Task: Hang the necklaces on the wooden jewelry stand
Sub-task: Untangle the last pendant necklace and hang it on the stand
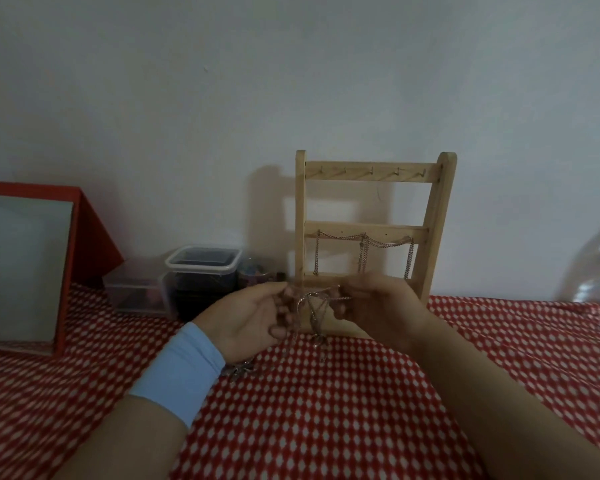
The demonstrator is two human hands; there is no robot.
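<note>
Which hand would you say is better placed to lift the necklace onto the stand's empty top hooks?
Probably the right: the right hand pinches the necklace directly below the stand bars, while the left hand holds it left of the frame.

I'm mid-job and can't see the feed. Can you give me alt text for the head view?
The left hand and right hand hold a tangled necklace in front of the wooden jewelry stand, above a red patterned cloth. Chains drape from its middle bar; the top bar's hooks are bare.
</note>
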